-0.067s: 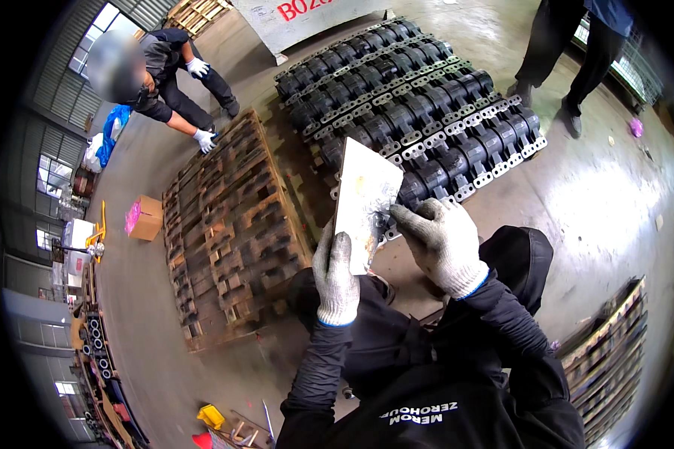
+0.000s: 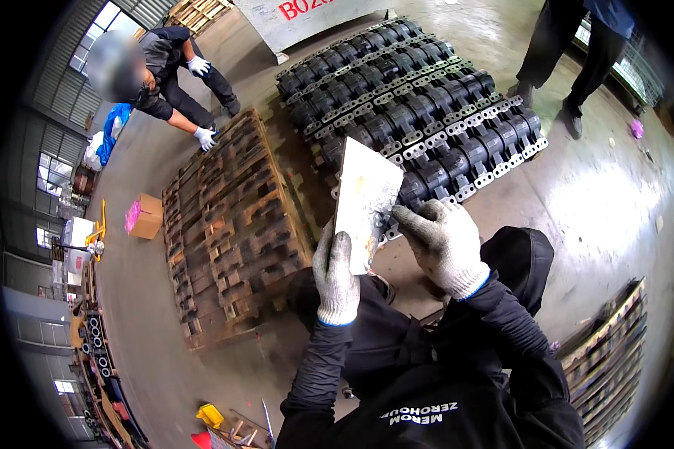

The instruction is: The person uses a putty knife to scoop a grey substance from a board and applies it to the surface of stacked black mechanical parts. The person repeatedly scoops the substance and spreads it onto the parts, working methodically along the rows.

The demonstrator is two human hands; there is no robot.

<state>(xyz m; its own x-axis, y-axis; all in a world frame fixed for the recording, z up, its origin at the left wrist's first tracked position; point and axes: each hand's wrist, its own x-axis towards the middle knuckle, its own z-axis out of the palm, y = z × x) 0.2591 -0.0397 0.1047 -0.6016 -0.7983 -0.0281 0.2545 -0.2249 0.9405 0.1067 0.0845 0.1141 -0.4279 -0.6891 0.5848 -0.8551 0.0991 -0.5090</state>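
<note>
My left hand (image 2: pixel 335 280), in a white knit glove, grips the lower left edge of a white rectangular board (image 2: pixel 367 198), its thumb lying along the face. The board is held tilted over my lap. A dark grey smear and some brownish marks show on its lower right part. At that smear, by the board's right edge, are the bent fingertips of my gloved right hand (image 2: pixel 445 247). They are closed together; whatever they may hold is hidden. Just beyond the board lie rows of black roller-like metal parts (image 2: pixel 434 176) with pale drilled end plates.
Left of me lies a worn wooden pallet (image 2: pixel 225 232), with a cardboard box (image 2: pixel 146 217) beside it. A co-worker (image 2: pixel 168 82) in white gloves bends over the pallet's far end. Another person's legs (image 2: pixel 577 60) stand at far right. Slatted wood (image 2: pixel 606 359) lies near right.
</note>
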